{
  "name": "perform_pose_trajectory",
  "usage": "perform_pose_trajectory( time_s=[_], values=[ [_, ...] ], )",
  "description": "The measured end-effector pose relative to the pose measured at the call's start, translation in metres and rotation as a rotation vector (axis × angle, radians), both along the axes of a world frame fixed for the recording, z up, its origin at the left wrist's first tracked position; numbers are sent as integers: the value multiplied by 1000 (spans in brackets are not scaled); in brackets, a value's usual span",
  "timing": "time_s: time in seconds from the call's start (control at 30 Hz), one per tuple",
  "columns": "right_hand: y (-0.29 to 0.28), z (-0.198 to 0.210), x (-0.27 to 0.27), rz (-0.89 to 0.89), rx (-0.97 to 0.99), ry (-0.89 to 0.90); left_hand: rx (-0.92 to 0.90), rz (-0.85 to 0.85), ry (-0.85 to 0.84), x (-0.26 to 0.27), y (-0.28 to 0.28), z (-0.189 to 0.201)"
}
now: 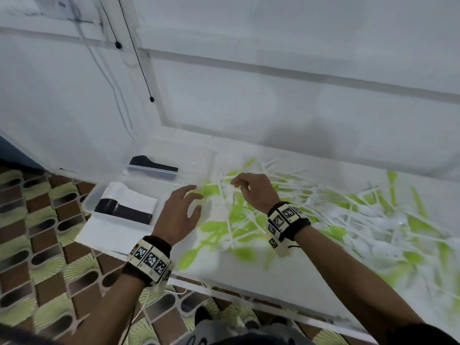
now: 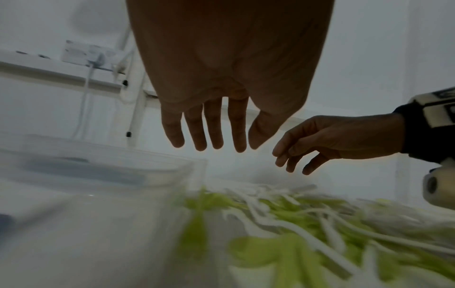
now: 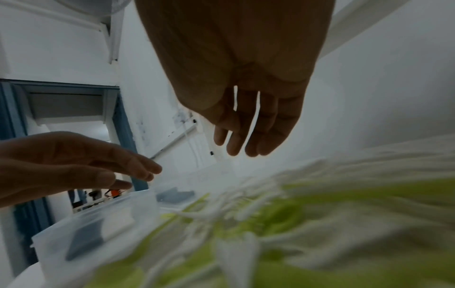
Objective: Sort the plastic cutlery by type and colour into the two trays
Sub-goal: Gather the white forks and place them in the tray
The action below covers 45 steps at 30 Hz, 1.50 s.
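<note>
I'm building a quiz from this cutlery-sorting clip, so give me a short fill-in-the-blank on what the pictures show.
1. The loose cutlery on the table comes in white and ____.
2. The left hand hovers over the pile with its fingers spread, holding ____.
3. The nearer clear tray already holds stacks that are white and ____.
4. Both trays stand to the ____ of the pile, by the person's own sides.

Missing words: green; nothing; black; left

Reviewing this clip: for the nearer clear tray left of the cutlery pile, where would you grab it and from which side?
Probably the nearer tray's bare front rim, approached from the table's near edge: that lip sits exposed, while stacked cutlery fills its middle. Both hands hover empty over the cutlery pile.
</note>
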State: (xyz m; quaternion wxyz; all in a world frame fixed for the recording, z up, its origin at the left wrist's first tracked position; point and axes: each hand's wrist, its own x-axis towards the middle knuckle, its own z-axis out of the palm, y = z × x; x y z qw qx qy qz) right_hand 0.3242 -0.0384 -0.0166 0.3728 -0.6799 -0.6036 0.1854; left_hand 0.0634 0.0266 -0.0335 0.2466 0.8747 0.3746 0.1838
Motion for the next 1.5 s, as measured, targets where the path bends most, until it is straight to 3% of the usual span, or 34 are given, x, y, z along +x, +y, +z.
perform_pose_trajectory(
  time_s=[0.17,0.33,0.43,0.5,0.63,0.73,0.8,0.93,1.03,1.23,1.5],
  values=[
    [-64,-19,93,-222,-1,-118,-88,-72,-17,73,-58,-9],
    [-132,-32,175,-374,-219,-270,-116,-141,-51,146,-105,-20],
    [-161,-35,202,-287,-444,-336,-146,-159,-53,181,-124,-24],
    [-172,-36,211,-182,-469,-348,-137,-178,-31,197,-132,-26],
    [-184,-32,218,-115,-435,-218,-83,-246,55,217,-139,-29],
    [-192,-29,219,-192,-366,-106,-23,-252,100,228,-138,-29],
    [-198,-25,216,-235,-343,-113,3,-275,178,235,-137,-29],
    [-204,-6,204,-156,-380,-200,43,-320,326,244,-131,-30],
    [-213,6,185,-28,-500,-219,70,-317,280,240,-123,-35],
    [-229,-4,151,35,-727,-591,125,-218,89,226,-100,-42],
    [-245,-11,136,-97,-755,-510,160,-292,32,212,-92,-40]
  ],
)
